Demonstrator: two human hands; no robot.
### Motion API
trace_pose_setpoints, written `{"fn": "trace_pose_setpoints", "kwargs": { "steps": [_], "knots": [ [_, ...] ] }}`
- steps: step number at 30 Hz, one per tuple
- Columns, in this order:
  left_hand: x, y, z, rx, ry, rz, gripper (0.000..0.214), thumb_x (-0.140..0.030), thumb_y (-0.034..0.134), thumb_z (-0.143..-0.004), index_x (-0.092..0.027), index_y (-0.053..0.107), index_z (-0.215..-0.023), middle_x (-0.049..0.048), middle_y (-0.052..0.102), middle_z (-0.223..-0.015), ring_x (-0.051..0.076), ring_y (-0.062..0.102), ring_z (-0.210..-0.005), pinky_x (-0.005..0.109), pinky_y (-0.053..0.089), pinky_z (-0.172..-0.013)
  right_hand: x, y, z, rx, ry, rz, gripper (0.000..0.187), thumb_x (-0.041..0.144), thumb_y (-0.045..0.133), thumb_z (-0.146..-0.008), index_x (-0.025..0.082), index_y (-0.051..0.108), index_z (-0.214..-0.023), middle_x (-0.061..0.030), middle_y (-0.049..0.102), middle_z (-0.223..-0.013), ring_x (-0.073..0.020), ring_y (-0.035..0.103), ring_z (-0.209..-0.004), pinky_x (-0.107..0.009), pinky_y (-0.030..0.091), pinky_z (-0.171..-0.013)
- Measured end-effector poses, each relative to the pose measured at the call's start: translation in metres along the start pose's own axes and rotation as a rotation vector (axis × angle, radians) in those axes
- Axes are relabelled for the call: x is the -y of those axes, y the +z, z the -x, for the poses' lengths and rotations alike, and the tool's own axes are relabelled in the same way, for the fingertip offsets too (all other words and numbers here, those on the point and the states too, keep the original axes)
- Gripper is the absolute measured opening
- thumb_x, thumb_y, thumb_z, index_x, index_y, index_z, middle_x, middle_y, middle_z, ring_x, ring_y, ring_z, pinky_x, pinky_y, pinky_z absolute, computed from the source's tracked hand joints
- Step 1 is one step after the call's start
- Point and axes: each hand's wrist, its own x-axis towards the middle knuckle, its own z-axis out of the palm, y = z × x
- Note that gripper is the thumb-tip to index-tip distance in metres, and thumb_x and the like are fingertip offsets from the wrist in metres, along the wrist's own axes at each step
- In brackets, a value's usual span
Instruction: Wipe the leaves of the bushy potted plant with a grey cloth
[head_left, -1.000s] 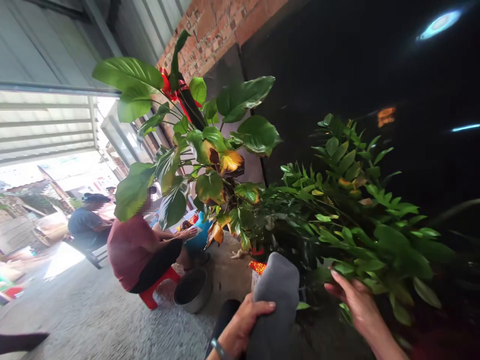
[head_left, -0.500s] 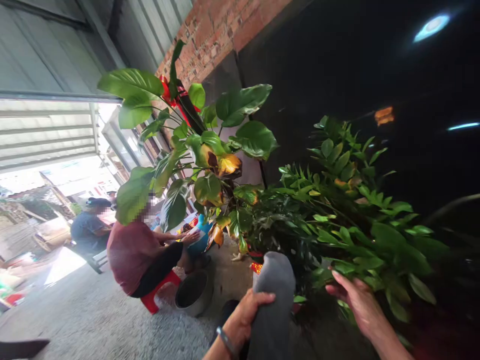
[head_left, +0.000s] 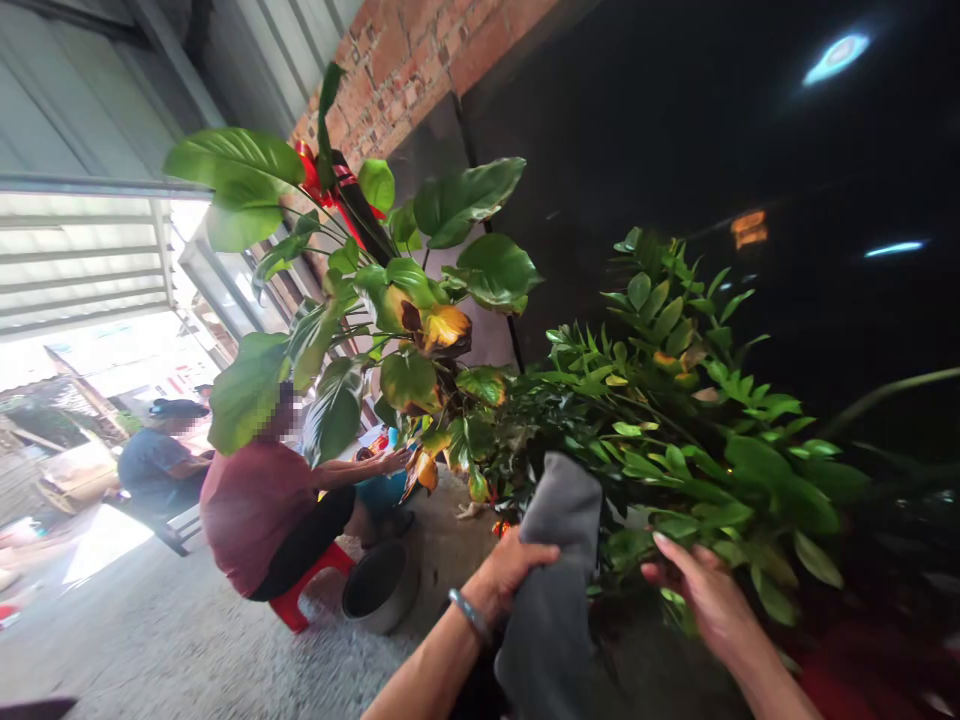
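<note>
My left hand (head_left: pixel 508 578) is closed around a grey cloth (head_left: pixel 555 580) that stands up in front of a bushy plant with small glossy leaves (head_left: pixel 675 440). A bracelet sits on that wrist. My right hand (head_left: pixel 701 590) reaches into the lower leaves of the same plant, fingers stretched out and apart, palm under the foliage. Whether it pinches a leaf is hidden.
A tall plant with big leaves (head_left: pixel 390 300) and a red ribbon (head_left: pixel 330 185) stands left of the bush against a brick wall (head_left: pixel 420 60). A person in a maroon shirt (head_left: pixel 259 500) sits on a red stool (head_left: pixel 307 590) beside a metal bowl (head_left: pixel 379 590). Another seated person (head_left: pixel 154 460) is farther out.
My left hand has lifted the grey cloth higher and closer to the bush. My right hand has shifted slightly left and up among the leaves.
</note>
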Motion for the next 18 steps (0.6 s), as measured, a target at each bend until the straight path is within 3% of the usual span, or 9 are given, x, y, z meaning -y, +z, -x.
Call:
{"fn": "trace_pose_setpoints", "kwargs": {
  "steps": [3,6,8,10,12,14,16,18],
  "knots": [
    [0.001,-0.002,0.015,0.066,-0.038,-0.04,0.036,-0.027,0.087,-0.049,-0.017,0.078,-0.082,0.0033,0.075,-0.072,0.02,0.067,-0.067,0.03,0.051,-0.068,0.001,-0.003,0.001,0.017,0.007,0.003,0.031,0.034,0.087,-0.034,0.02,0.068,-0.056,0.0023,0.067,-0.052,-0.018,0.063,-0.043,-0.029,0.056,-0.043],
    [-0.042,0.007,0.018,0.036,0.101,0.022,0.047,-0.031,0.089,-0.047,-0.015,0.077,-0.089,0.0055,0.076,-0.076,0.018,0.065,-0.06,0.028,0.051,-0.061,0.002,-0.003,0.002,0.014,0.004,-0.014,0.03,0.033,0.087,-0.034,0.022,0.069,-0.056,0.0027,0.068,-0.055,-0.0171,0.062,-0.044,-0.028,0.057,-0.043],
    [-0.075,0.017,0.005,-0.031,0.25,0.063,0.047,-0.029,0.089,-0.046,-0.013,0.075,-0.088,0.0046,0.075,-0.073,0.016,0.063,-0.057,0.027,0.051,-0.059,0.002,-0.002,0.001,0.01,-0.002,-0.022,0.031,0.031,0.087,-0.034,0.022,0.071,-0.059,0.0021,0.071,-0.059,-0.0172,0.063,-0.046,-0.028,0.057,-0.043],
    [-0.092,0.026,-0.015,-0.11,0.303,0.095,0.041,-0.027,0.089,-0.044,-0.013,0.073,-0.08,0.002,0.072,-0.065,0.014,0.061,-0.054,0.026,0.05,-0.058,0.002,0.0,0.0,0.013,-0.002,-0.034,0.031,0.031,0.087,-0.033,0.023,0.068,-0.056,0.0026,0.07,-0.057,-0.0178,0.064,-0.046,-0.028,0.057,-0.043],
    [-0.083,0.03,-0.031,-0.16,0.245,0.072,0.038,-0.025,0.088,-0.041,-0.014,0.072,-0.074,0.0013,0.07,-0.06,0.015,0.06,-0.054,0.027,0.05,-0.058,0.0,0.001,0.0,0.008,0.011,-0.031,0.033,0.032,0.087,-0.031,0.023,0.062,-0.051,0.0041,0.065,-0.051,-0.0183,0.063,-0.043,-0.028,0.057,-0.043],
    [-0.056,0.026,-0.036,-0.135,0.122,-0.025,0.037,-0.023,0.088,-0.039,-0.014,0.074,-0.072,0.0029,0.072,-0.062,0.017,0.062,-0.057,0.029,0.051,-0.061,-0.001,0.001,0.001,-0.007,0.022,-0.008,0.039,0.034,0.088,-0.03,0.024,0.054,-0.046,0.0058,0.059,-0.044,-0.0186,0.063,-0.041,-0.028,0.056,-0.043],
    [-0.026,0.015,-0.028,-0.028,0.0,-0.145,0.035,-0.02,0.087,-0.039,-0.014,0.077,-0.072,0.0038,0.074,-0.067,0.019,0.064,-0.061,0.03,0.051,-0.065,-0.002,-0.001,0.002,-0.021,0.027,0.024,0.043,0.036,0.089,-0.029,0.024,0.051,-0.045,0.0068,0.057,-0.042,-0.0185,0.063,-0.04,-0.027,0.055,-0.042],
    [-0.012,0.004,-0.012,0.087,-0.072,-0.202,0.031,-0.022,0.085,-0.043,-0.017,0.079,-0.073,0.005,0.076,-0.071,0.021,0.066,-0.064,0.032,0.052,-0.068,-0.003,-0.003,0.003,-0.02,0.034,0.036,0.045,0.036,0.089,-0.028,0.024,0.049,-0.045,0.0071,0.056,-0.042,-0.0185,0.062,-0.039,-0.028,0.055,-0.042]
  ]
}}
